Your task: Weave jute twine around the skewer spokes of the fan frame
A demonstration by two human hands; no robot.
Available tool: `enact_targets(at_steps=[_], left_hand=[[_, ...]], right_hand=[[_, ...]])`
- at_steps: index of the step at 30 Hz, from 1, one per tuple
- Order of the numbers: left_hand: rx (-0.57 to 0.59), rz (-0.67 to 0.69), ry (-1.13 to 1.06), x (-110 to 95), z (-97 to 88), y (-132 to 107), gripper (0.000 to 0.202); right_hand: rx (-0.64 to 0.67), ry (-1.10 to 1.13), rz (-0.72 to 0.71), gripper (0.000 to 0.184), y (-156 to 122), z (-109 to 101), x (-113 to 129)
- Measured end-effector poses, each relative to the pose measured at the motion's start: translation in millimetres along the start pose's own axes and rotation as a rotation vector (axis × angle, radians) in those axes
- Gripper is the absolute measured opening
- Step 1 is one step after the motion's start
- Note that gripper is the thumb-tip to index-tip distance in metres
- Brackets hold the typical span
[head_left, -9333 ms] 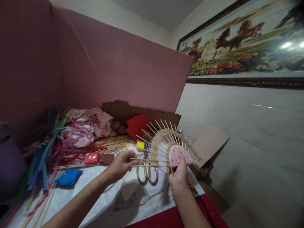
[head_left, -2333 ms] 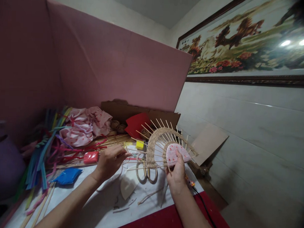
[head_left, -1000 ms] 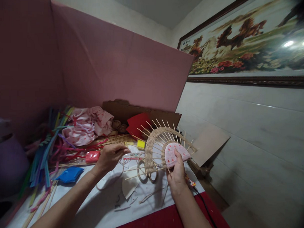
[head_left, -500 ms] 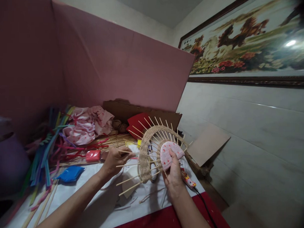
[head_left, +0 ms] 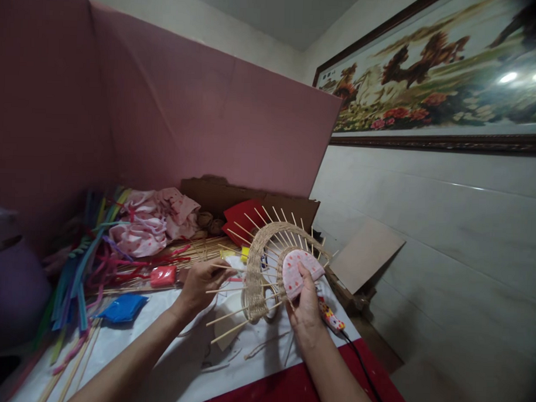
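A half-round woven fan frame [head_left: 256, 256] of tan twine and thin sticks is held up over the table, its stick ends fanning outward. At its inner middle is a pink padded half-circle [head_left: 301, 272] with red spots. My right hand [head_left: 307, 314] is closed on this padded part, thumb on the front face and fingers behind. By the left edge of the weave, my left hand [head_left: 206, 284] is pinched beside one stick's outer end. A strand of twine [head_left: 193, 332] trails below that hand; its fingertips partly hide what they grip.
Left lie coloured pipe cleaners [head_left: 78, 276], spotted pink cloth [head_left: 144, 226], a red packet [head_left: 163, 276] and a blue packet [head_left: 123, 307]. Scissors [head_left: 272, 304] lie behind the weave. A patterned glue gun [head_left: 332, 316] with a black cord is at the right edge. Cardboard [head_left: 365, 251] leans against the wall.
My left hand has shifted very slightly left by the weave's edge. The right hand and the fan frame stay almost still.
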State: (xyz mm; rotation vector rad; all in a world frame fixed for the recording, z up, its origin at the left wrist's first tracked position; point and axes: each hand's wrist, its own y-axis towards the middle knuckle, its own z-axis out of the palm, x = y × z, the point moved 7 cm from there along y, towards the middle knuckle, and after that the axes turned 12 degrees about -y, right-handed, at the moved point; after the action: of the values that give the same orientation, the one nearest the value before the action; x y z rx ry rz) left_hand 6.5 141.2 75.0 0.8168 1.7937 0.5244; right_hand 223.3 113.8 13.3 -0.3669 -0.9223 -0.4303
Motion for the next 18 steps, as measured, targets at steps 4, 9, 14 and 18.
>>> enact_targets(at_steps=[4,9,14,18], left_hand=[[-0.045,0.075,0.090,-1.2,-6.9,-1.3,0.012],[-0.134,0.136,0.190,-2.0,-19.4,-0.8,0.012],[-0.174,0.229,0.293,-10.6,-31.0,1.1,0.011],[-0.171,0.260,0.381,-18.5,-36.2,2.9,0.014]], right_hand=[[-0.025,0.074,0.065,0.033,-0.1,-1.1,-2.6],[0.027,0.082,0.085,0.035,-1.4,3.4,-3.4],[0.003,0.034,0.036,0.038,3.4,-1.8,-5.2],[0.024,0.031,0.035,0.040,7.3,-3.9,-8.6]])
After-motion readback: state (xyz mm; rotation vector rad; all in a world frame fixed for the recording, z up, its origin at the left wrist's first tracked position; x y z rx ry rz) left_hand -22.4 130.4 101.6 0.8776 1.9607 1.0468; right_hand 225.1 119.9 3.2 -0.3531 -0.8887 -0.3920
